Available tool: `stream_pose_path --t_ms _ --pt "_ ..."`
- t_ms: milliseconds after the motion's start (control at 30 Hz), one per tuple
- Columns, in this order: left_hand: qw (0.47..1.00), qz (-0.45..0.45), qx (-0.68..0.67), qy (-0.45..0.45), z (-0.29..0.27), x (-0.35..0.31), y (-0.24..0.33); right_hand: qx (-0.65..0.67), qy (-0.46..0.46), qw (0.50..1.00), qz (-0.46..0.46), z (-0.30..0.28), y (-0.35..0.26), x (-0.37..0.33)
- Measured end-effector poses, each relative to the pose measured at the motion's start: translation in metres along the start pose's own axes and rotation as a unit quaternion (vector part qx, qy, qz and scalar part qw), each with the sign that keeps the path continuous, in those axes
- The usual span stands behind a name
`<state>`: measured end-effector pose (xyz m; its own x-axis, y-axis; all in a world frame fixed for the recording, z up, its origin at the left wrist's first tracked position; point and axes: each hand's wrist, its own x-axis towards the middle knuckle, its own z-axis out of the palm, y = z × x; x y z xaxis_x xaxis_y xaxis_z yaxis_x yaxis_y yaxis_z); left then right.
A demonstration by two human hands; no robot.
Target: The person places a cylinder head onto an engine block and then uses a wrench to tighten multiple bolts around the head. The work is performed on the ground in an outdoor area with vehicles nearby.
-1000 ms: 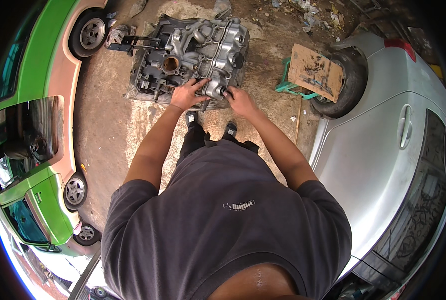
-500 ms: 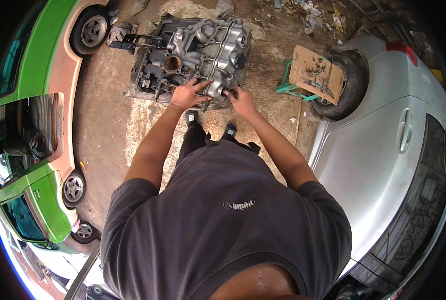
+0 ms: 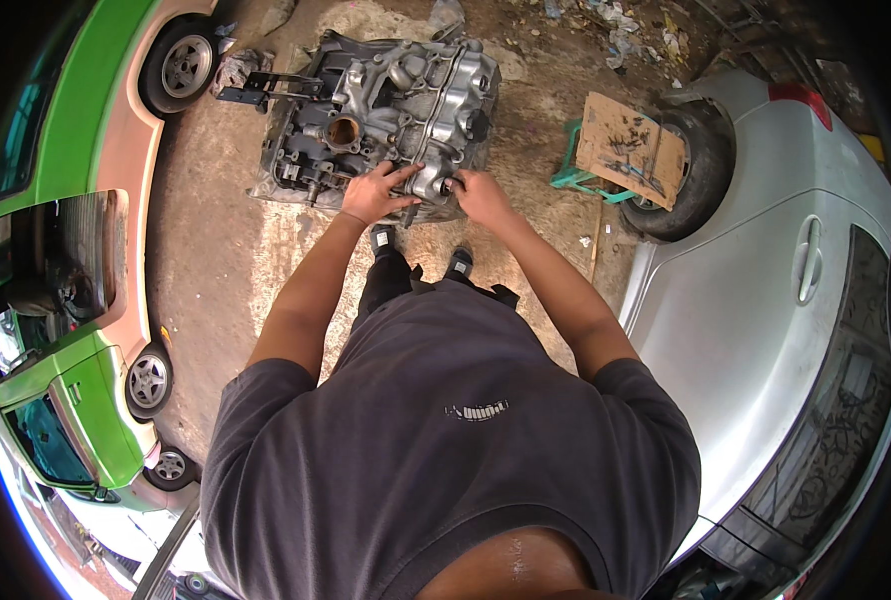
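- The left hand (image 3: pixel 374 192) lies on the near edge of the engine (image 3: pixel 416 110), fingers spread wide, gripping nothing that shows; it covers part of that edge.
- The right hand (image 3: pixel 481 197) is partly closed at the engine's near right corner, thumb and fingers touching a rounded metal end; whether they pinch a small part, I cannot tell.
- The engine sits just beyond the person's shoes (image 3: pixel 383 239), which stand close to its near side.
- A black bracket (image 3: pixel 244 94) juts from the engine's left, near a crumpled bag (image 3: pixel 246 66).
- Right of the engine, well apart, a green stool (image 3: pixel 569 172) bears a cardboard sheet (image 3: pixel 606 125) with tools (image 3: pixel 634 172).
- Farther right, a silver car (image 3: pixel 731 270) closes that side.
- Left of the engine stands a green-and-peach vehicle (image 3: pixel 136 110).
- Litter (image 3: pixel 621 40) lies beyond the engine, to the right.
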<state>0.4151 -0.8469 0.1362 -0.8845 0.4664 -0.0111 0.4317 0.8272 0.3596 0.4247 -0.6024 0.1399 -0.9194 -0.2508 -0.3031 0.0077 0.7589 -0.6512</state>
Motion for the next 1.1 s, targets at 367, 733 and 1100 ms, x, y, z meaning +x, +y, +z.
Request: stream_pose_path --t_ms 367,733,1100 --pt "1.000 0.002 0.005 0.014 0.005 0.001 -0.002 -0.170 0.023 0.978 -0.120 -0.008 -0.011 -0.013" --pt "1.000 0.007 -0.001 0.005 0.003 -0.001 -0.003 -0.110 0.101 0.987 -0.058 0.009 -0.002 -0.025" --pt "1.000 -0.001 -0.008 0.014 0.000 -0.002 0.001 -0.124 0.089 0.974 -0.170 0.009 0.012 -0.009"
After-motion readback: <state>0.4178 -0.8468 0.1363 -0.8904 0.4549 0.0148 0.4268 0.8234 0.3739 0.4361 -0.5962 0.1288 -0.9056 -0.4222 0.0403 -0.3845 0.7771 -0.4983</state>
